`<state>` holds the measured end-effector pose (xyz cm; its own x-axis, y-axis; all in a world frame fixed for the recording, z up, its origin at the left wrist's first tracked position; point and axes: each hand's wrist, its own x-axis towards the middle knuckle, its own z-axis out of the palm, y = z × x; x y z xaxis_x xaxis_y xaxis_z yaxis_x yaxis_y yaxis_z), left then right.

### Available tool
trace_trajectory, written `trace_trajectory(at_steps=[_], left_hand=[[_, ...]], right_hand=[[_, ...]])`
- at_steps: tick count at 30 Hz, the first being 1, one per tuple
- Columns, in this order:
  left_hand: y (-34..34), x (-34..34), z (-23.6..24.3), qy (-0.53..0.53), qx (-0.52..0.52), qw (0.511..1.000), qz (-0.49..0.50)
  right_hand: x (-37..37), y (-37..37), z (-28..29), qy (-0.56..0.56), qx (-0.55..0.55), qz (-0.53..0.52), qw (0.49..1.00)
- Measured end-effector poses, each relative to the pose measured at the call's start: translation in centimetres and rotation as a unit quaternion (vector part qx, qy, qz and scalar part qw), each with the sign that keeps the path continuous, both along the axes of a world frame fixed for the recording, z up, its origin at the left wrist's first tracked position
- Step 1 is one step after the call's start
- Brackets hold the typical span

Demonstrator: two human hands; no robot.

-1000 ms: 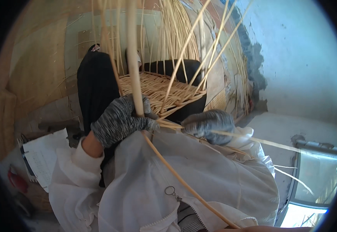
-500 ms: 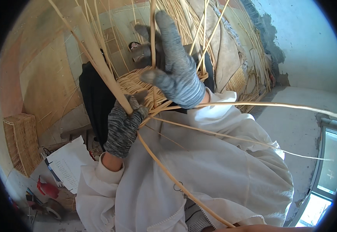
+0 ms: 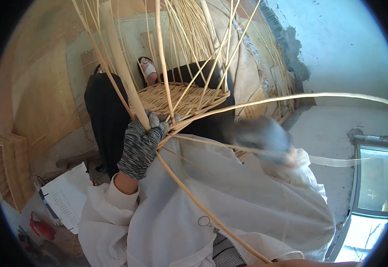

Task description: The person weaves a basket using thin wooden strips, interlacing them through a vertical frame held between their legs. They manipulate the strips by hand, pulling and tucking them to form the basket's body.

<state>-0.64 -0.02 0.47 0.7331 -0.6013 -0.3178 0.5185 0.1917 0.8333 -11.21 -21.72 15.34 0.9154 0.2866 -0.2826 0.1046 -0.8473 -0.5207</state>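
Observation:
A woven wicker base (image 3: 187,96) with upright canes lies across my dark-trousered legs (image 3: 99,111). My left hand (image 3: 143,147), in a grey speckled glove, is closed around a thick pale rod (image 3: 134,95) at the base's near corner. Beside it a long cane (image 3: 319,94) arches out to the right, and another strand (image 3: 186,189) runs down over the pale cloth (image 3: 247,209) on my lap. My right hand (image 3: 260,140), gloved too, is a blur low on the right by a thinner strand; its fingers cannot be made out.
A bundle of long canes (image 3: 191,26) lies beyond my feet. A wicker piece (image 3: 9,167), white papers (image 3: 65,193) and a red object (image 3: 42,227) are at the left. A plastered wall (image 3: 349,53) and a glass-paned frame (image 3: 374,178) are at the right.
My right hand rose open-fingered over the base half a second ago and has now swung down to the right. The thick rod leans further left than a second ago.

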Motion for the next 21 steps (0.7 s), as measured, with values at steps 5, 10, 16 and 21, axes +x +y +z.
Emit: trace_trajectory(at_steps=[5,10,16,21], left_hand=[[0.2,-0.1,0.3,-0.058,0.048,0.997,0.004],[0.2,-0.5,-0.5,-0.098,0.028,0.994,0.032],[1.3,-0.1,-1.5,-0.235,0.057,0.970,0.034],[0.9,-0.3,-0.4,-0.019,-0.035,0.999,0.027]], right_hand=[[7.3,3.8,0.8,-0.304,-0.088,-0.073,0.946],[12.9,7.4,-6.1,-0.075,-0.177,0.033,0.981],[13.7,8.0,-6.3,-0.062,-0.240,0.112,0.962],[10.3,4.3,-7.6,0.030,-0.130,0.130,0.982]])
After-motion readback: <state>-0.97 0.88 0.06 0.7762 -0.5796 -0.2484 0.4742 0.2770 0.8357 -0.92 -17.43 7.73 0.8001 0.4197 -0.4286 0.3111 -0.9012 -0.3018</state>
